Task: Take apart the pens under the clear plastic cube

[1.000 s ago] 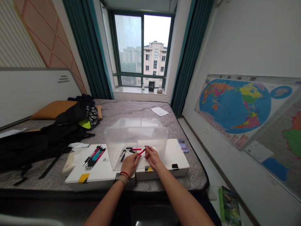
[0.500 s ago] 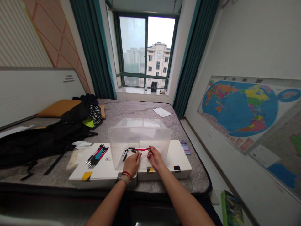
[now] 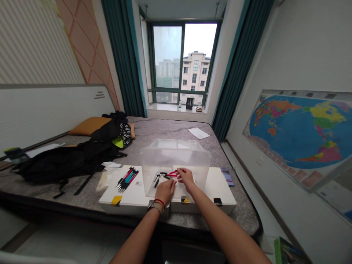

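Note:
My right hand (image 3: 187,179) is closed in a pinch on a red pen barrel (image 3: 173,172), just over the white boxes. Close beside it, my left hand (image 3: 165,191) has its thumb and fingers pressed together; whatever they hold is too small to make out. Loose black pen parts (image 3: 156,182) and another red barrel (image 3: 172,175) lie beyond the fingers. Around these parts stands a clear plastic bin (image 3: 189,156), which both hands reach into. A row of assembled pens (image 3: 128,179), red, teal and black, lies left of the bin.
Two white flat boxes (image 3: 110,200) form the work surface on a grey mattress (image 3: 165,126). A black bag (image 3: 68,161) and an orange cushion (image 3: 89,126) lie to the left. A paper sheet (image 3: 198,133) is at the back, and a world map (image 3: 302,128) hangs right.
My view has turned left, so everything sits further right. My hands have drawn slightly apart, and the right one now holds the red barrel away from the left fingers.

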### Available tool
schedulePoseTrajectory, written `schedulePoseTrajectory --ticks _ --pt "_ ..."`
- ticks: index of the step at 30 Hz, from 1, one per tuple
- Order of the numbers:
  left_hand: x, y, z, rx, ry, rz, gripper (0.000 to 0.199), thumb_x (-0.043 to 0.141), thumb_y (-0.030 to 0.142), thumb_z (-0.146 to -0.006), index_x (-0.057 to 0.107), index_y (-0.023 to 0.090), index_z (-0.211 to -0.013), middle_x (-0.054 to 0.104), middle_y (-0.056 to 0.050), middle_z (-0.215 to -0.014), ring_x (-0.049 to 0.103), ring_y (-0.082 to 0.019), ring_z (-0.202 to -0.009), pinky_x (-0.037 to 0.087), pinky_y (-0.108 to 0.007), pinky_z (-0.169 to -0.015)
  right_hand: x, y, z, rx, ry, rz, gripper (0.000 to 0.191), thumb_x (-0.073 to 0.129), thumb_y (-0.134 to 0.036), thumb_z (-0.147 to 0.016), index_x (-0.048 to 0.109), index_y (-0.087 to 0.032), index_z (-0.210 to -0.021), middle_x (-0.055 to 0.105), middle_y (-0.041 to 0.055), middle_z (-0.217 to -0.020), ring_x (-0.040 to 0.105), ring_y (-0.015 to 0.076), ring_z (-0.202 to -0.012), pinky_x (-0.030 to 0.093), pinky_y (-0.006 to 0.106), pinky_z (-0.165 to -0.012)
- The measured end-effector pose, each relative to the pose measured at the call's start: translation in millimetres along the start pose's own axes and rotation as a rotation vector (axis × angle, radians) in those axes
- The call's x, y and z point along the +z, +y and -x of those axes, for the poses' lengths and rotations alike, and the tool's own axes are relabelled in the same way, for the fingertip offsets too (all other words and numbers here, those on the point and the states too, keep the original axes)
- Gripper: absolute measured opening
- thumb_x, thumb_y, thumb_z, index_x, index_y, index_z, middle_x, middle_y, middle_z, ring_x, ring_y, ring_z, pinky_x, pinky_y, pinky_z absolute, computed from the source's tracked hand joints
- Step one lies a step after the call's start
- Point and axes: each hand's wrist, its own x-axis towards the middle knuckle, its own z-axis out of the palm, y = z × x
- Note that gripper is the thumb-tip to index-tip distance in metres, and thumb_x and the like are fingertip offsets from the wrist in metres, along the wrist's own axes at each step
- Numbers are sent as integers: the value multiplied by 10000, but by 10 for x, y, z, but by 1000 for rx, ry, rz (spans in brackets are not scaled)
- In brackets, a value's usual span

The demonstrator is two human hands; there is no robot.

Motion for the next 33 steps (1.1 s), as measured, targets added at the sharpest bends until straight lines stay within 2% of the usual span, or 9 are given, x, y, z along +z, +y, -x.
schedulePoseTrajectory --ticks 4,7,10,14,16,18,22,27,33 --pt "4 -3 0 -6 -2 6 402 281 408 -981 619 228 -861 687 -63 -842 622 -184 -771 329 -279 -668 238 -140 -165 -108 -109 209 176 676 -276 -714 681 -156 -843 670 27 -676 546 108 -485 415 226 -457" --pt "5 -10 1 -8 2 19 385 279 399 -983 623 239 -920 693 -60 -877 627 -183 -793 331 -279 -672 293 -114 -219 -176 -97 445 220 675 -158 -673 687 -171 -892 646 2 -641 567 129 -540 431 252 -547" --pt "2 -20 0 -6 9 16 390 276 409 -984 619 240 -910 694 -52 -857 629 -180 -786 330 -277 -661 185 2 -185 -306 17 614 293 657 -111 -658 670 -193 -939 634 -7 -657 589 152 -641 430 265 -646" --pt "-2 -26 -3 7 9 20 401 278 421 -984 612 231 -869 692 -43 -850 626 -170 -795 339 -261 -665 -102 180 -43 -380 126 663 319 559 -157 -745 602 -182 -1061 656 14 -745 609 168 -679 439 272 -674" --pt "0 -26 -2 4 5 29 397 285 423 -983 616 228 -885 694 -41 -870 625 -162 -801 347 -250 -672 -229 253 39 -402 133 664 274 532 -192 -773 599 -179 -1038 664 25 -779 622 173 -696 449 268 -677" --pt "7 -27 1 7 13 38 385 294 418 -983 623 230 -914 695 -37 -883 627 -157 -801 357 -244 -681 -313 310 106 -436 107 690 186 509 -219 -795 624 -188 -938 671 29 -782 625 174 -708 451 262 -681" --pt "29 -35 9 24 59 63 361 304 391 -985 629 234 -986 698 -33 -915 637 -159 -821 391 -245 -707 -358 374 164 -454 61 751 157 484 -212 -808 639 -201 -825 684 24 -756 617 165 -690 437 243 -661" --pt "58 -51 6 43 115 119 335 302 327 -985 589 232 -1130 681 -36 -1066 637 -161 -932 440 -249 -797 -348 386 163 -419 74 784 163 484 -191 -806 646 -200 -818 695 31 -765 621 161 -698 431 229 -660" --pt "84 -74 7 44 124 158 355 321 299 -971 563 213 -1216 661 -56 -1144 623 -174 -1012 456 -275 -883 -352 377 176 -409 85 800 168 478 -176 -805 644 -199 -817 695 36 -766 618 159 -703 420 223 -659"
